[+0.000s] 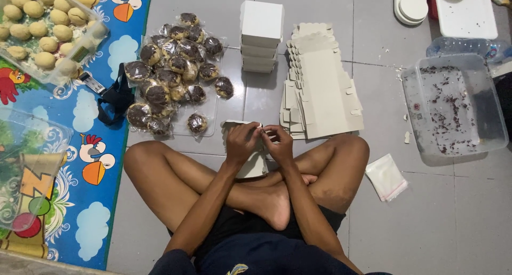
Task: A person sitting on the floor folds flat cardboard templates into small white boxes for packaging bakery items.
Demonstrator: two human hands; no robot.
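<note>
The person sat cross-legged on the grey tiled floor (426, 216), and both hands met over one flat white cardboard box blank (250, 165) held above the crossed legs. The left hand (241, 141) and the right hand (278, 142) were each pinched on the top edge of that blank, fingertips close together, apparently bending a flap.

By the look of things, the folding was only partly through. A short stack of finished white cardboard boxes (261, 36) stood straight ahead on the floor, while a much thicker fanned pile of unfolded white box blanks (320, 96) lay just to its right, near the right knee.

A heap of chocolate-topped buns in clear plastic wrappers (173, 72) lay to the left of the stack, none of them visibly boxed. Further left, a clear plastic tub of plain pale buns (42, 32) sat on a colourful cartoon play mat (85, 147). To the right, an empty clear plastic container with dark crumbs (453, 109) rested on the floor.
</note>
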